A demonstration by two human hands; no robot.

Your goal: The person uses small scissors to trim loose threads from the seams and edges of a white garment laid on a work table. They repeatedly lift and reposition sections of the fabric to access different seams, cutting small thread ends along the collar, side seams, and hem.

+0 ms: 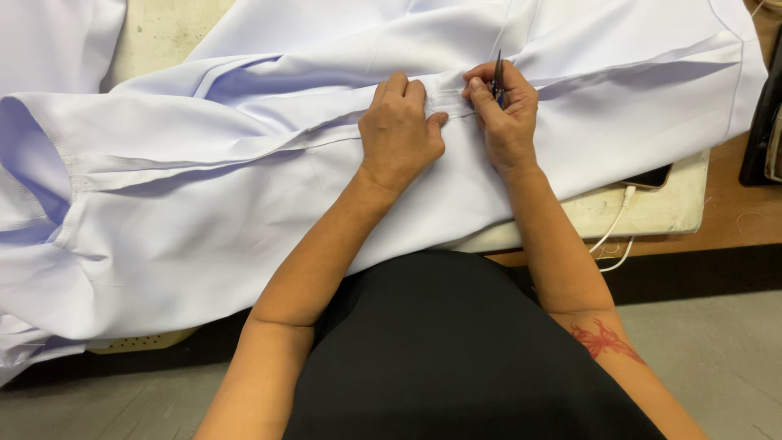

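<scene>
A large white garment (204, 204) lies spread over a padded work table and hangs off its front edge. My left hand (401, 130) presses down on a seam near the middle of the cloth, fingers curled on the fold. My right hand (507, 114) sits just to the right of it and grips a small dark thread snipper (498, 77), its tip pointing up and away at the seam. The two hands are nearly touching over a short stitched strip (450, 99).
The cream table pad (652, 213) shows at the right under the cloth. A dark phone (652, 177) with a white cable (612, 236) lies on it. A brown wooden surface (737, 213) and a black object (762, 122) are at the far right. Grey floor below.
</scene>
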